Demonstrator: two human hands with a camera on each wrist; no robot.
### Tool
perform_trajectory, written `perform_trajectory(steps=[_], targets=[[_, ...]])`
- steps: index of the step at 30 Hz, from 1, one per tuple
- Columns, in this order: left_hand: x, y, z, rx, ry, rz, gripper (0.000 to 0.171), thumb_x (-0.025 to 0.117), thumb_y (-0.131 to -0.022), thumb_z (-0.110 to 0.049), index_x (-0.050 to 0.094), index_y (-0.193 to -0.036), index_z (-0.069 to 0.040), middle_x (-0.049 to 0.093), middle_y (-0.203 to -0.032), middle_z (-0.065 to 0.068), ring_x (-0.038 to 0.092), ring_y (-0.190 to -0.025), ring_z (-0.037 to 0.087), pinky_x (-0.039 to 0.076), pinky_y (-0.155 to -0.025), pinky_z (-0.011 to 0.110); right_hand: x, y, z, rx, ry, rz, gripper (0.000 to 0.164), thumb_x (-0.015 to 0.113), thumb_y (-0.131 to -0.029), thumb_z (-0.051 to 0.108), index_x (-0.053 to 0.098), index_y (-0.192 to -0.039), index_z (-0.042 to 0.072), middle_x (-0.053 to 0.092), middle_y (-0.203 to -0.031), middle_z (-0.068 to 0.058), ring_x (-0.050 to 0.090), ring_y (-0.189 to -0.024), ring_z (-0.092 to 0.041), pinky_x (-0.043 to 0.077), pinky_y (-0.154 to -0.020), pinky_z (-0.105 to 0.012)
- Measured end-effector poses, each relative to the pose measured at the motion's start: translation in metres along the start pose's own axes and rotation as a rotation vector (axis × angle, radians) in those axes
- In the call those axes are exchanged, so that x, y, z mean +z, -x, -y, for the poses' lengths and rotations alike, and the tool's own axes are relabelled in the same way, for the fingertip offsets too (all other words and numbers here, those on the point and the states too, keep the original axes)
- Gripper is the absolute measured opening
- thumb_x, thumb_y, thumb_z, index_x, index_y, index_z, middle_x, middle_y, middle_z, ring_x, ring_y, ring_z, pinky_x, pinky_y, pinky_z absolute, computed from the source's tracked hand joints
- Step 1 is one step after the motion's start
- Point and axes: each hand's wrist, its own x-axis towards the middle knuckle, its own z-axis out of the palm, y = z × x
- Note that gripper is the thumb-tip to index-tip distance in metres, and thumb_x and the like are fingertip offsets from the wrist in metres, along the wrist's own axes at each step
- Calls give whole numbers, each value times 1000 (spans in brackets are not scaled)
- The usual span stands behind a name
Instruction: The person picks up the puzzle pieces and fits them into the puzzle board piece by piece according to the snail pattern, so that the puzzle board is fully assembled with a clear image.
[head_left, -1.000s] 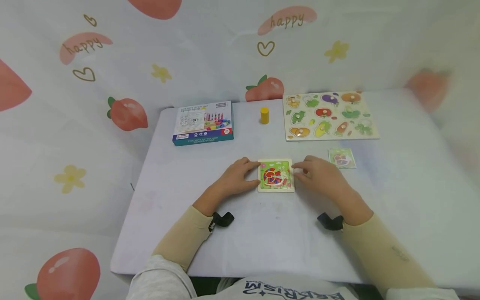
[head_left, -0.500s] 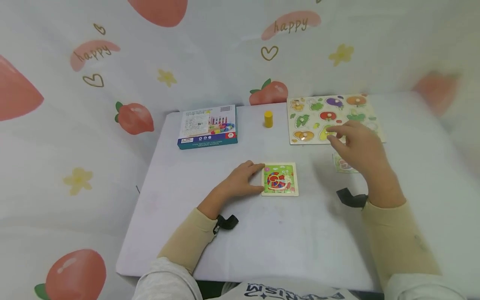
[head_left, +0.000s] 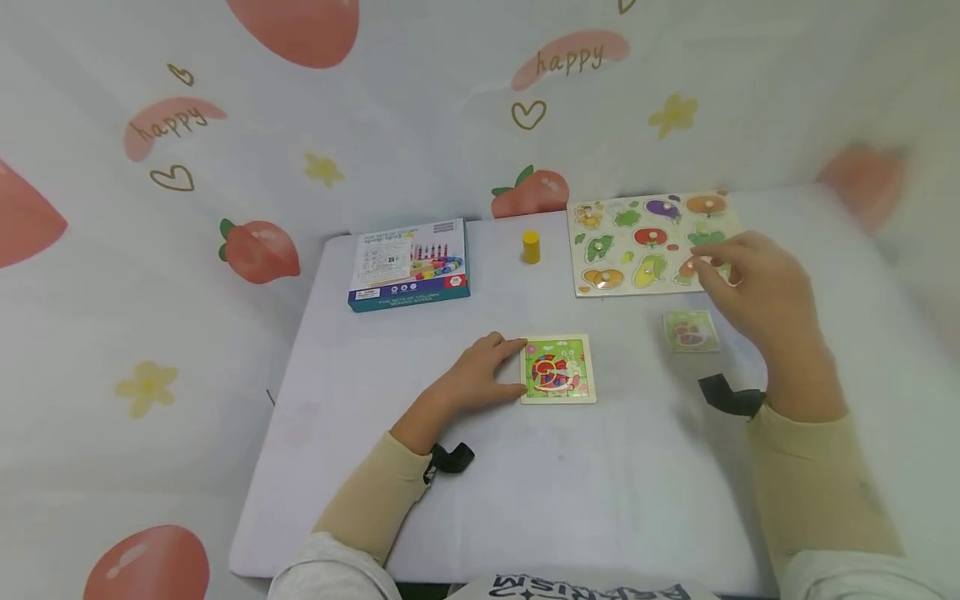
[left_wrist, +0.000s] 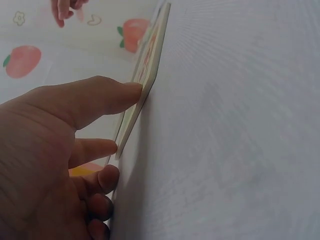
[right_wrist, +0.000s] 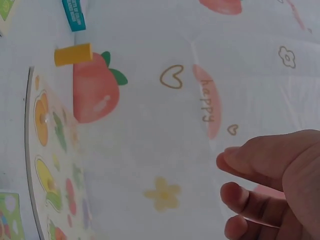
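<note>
A small square snail puzzle (head_left: pixel 558 369) in a pale wooden frame lies flat on the table. My left hand (head_left: pixel 476 372) is at its left side, the thumb and index finger touching the frame's edge, as the left wrist view also shows; the other fingers (left_wrist: pixel 100 205) are bent and hold nothing. Raised over the lower right of a vegetable peg board (head_left: pixel 633 267) is my right hand (head_left: pixel 761 292), fingers loosely bent, with nothing between them in the right wrist view. Just below that board lies a small square snail picture (head_left: pixel 691 332).
A flat box (head_left: pixel 408 265) with a teal side lies at the back left. A yellow cylinder (head_left: pixel 531 247) stands between the box and the peg board. Behind the table hangs a white cloth backdrop (head_left: pixel 420 108) printed with peaches.
My right hand has left the puzzle's right edge, risen and moved right, over the small snail picture to the peg board. The left hand has stayed at the puzzle's left edge.
</note>
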Motion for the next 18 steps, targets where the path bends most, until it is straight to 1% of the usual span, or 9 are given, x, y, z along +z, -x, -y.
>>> perform_trajectory(steps=[4,14,17,18], targets=[[-3,0,-1,-6,-12,-1,78,75,-91,-44,43,-158,-19,50,-117,1,46,-100,17,43,-85,34,-3,-2,-2,-9,1,-25,21,67,-96,13,78,-110,3,62,-91,-15,45,-74,-23,30,-64,-38],[-3,-4,3,-11,-4,8,78,75,-91,-44,43,-158,-20,50,-119,1,45,-102,17,43,-86,34,-9,-4,-6,28,10,-38,23,63,-96,11,78,-112,3,61,-90,-15,43,-74,-23,29,-65,-39],[-4,-5,4,-13,21,21,78,74,-91,-45,43,-158,-21,49,-119,1,45,-103,17,43,-88,35,-9,-3,-7,33,7,-33,24,62,-96,11,77,-112,2,60,-89,-17,44,-74,-24,29,-65,-40],[-6,-5,5,-16,43,26,77,74,-92,-45,43,-158,-21,50,-119,1,46,-104,18,43,-88,35,-8,-2,-7,39,7,-28,24,62,-97,12,77,-113,2,60,-90,-17,44,-75,-24,29,-65,-41]])
